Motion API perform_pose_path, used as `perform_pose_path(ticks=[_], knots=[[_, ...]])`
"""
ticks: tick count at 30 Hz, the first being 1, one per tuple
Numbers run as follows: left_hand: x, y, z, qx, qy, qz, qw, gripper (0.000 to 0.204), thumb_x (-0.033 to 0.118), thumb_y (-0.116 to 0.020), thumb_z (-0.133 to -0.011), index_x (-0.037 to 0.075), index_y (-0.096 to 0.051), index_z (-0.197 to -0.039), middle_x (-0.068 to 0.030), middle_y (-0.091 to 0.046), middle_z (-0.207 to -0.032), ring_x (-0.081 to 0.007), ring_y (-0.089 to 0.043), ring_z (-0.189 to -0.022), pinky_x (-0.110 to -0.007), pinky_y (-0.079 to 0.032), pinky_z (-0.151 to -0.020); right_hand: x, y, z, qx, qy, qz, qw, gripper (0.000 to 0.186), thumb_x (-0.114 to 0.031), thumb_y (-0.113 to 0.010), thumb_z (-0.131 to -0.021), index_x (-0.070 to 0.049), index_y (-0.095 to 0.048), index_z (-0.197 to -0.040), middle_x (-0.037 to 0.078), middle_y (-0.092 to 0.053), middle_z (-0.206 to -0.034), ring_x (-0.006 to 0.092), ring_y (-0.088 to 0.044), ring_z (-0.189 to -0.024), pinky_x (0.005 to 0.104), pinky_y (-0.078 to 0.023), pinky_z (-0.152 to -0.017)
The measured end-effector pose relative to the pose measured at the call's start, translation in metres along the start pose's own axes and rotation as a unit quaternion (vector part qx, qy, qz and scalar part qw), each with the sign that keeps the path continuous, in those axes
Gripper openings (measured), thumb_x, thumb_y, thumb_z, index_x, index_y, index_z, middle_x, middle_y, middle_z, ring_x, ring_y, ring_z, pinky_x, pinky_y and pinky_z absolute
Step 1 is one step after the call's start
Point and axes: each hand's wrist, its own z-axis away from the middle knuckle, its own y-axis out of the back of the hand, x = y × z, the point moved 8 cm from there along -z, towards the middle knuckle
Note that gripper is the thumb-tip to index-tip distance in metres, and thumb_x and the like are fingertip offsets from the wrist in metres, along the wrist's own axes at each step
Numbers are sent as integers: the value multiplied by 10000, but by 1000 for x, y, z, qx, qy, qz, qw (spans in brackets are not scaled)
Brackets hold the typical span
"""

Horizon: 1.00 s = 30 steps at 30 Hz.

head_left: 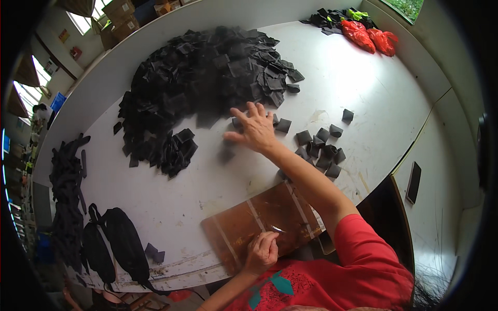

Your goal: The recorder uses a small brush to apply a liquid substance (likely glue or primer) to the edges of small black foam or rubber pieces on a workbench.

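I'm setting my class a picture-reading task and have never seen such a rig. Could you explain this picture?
No machine here: a person works with two bare hands. A head-worn fisheye camera looks down; its wide view bends straight edges. On the white table lie a heap of black pieces, some small curled dark pieces and a brown board. The right hand is outstretched, open, near the heap; whether it touches anything is unclear. The left hand, over the board, seems to pinch a small shiny object, hard to identify.
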Motion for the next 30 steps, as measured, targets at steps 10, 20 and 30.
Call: perform_pose_path(ticks=[10, 20, 30], knots=[[-2, 2, -2, 17, 6, 31, 999, 232, -55, -552, -710, 23, -535, -927, -121, -573, -830, -290, -574, -722, -362, -478, -617, 37, 11, 58, -97, -62, 76, 990, 400, -311, -671, -660, -140, -581, -1010, 183, -464, -1143, 360, -395, -1108, 576, -315, -845], [-2, 1, -1, -7, 33, 39, 999, 231, -49, -554, -713, 34, -539, -928, -120, -574, -825, -287, -571, -707, -359, -478, -610, 160, 55, -13, -55, -186, 29, 981, 378, -213, -594, -698, -108, -592, -1061, 136, -566, -1027, 316, -510, -1011, 381, -440, -831], [7, 2, 4, 0, -27, 7, 1000, 264, -43, -565, -706, 32, -537, -958, -115, -574, -850, -280, -570, -701, -346, -474, -606, 185, 54, 49, -210, -168, 98, 958, 281, -375, -524, -811, -197, -638, -996, 46, -572, -1038, 301, -469, -1046, 486, -358, -845]])
